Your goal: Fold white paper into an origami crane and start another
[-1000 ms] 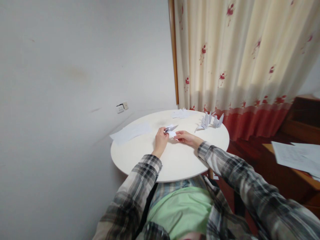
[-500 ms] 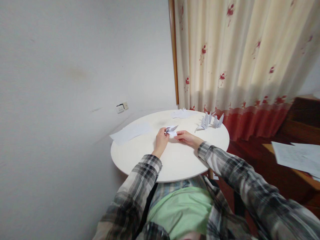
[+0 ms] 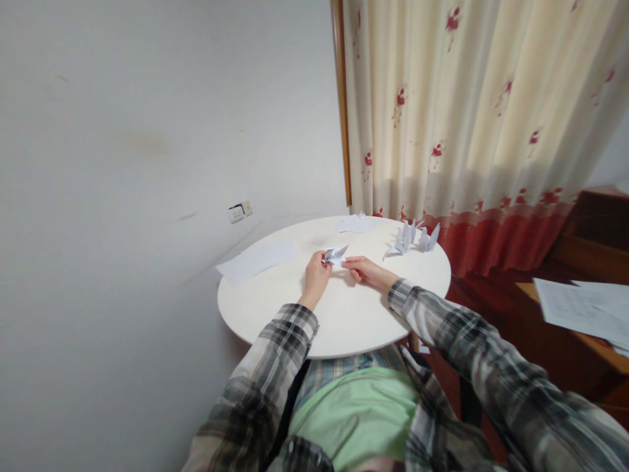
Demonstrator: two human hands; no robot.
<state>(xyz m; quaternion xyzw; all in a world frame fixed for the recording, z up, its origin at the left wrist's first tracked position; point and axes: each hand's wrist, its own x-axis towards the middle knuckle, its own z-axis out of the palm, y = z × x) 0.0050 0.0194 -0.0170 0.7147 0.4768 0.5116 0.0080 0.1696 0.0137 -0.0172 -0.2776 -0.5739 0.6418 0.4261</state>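
A white folded paper crane is held between my two hands above the round white table. My left hand pinches its left end, fingers closed on the paper. On the other side, my right hand grips the crane's right edge between thumb and fingertips. One pointed flap of the crane sticks up toward the right. The paper under my fingertips is partly hidden.
Several finished paper cranes stand at the table's right rear. Flat white sheets lie at the left, and more paper at the back. A wall borders the left side. Written papers rest on furniture at right.
My right hand has shifted very slightly left, and its fingers have straightened a little along the crane's edge. My left hand keeps its hold almost unmoved.
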